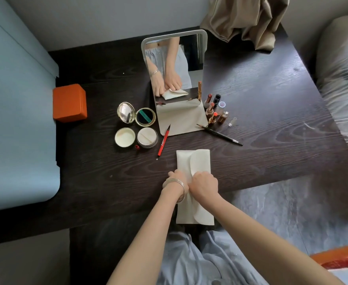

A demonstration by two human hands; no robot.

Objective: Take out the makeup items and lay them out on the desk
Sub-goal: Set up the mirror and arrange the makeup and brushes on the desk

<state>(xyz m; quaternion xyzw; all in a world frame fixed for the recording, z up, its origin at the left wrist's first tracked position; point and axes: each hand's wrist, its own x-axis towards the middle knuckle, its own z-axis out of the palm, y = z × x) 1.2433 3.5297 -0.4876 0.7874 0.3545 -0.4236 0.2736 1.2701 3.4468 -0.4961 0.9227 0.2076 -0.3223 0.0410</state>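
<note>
Holding the white pouch (193, 161) at the near desk (271, 140) edge.
Both the left hand (174, 181) and right hand (204, 185) grip its middle, fingers curled on the fabric; she'd do well to pin one side and lift the flap fully before reaching in.

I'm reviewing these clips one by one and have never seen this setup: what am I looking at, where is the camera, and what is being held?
There is no machine: a person's two bare hands, filmed by one wide-angle camera on their head, looking down at a dark desk. The left hand, bangles on its wrist, and the right hand both grip a cream pouch at the desk's near edge. Already laid out: a standing mirror, an open compact, a powder jar with its lid, a red pencil, a black pencil and lipsticks. An orange box sits left.
</note>
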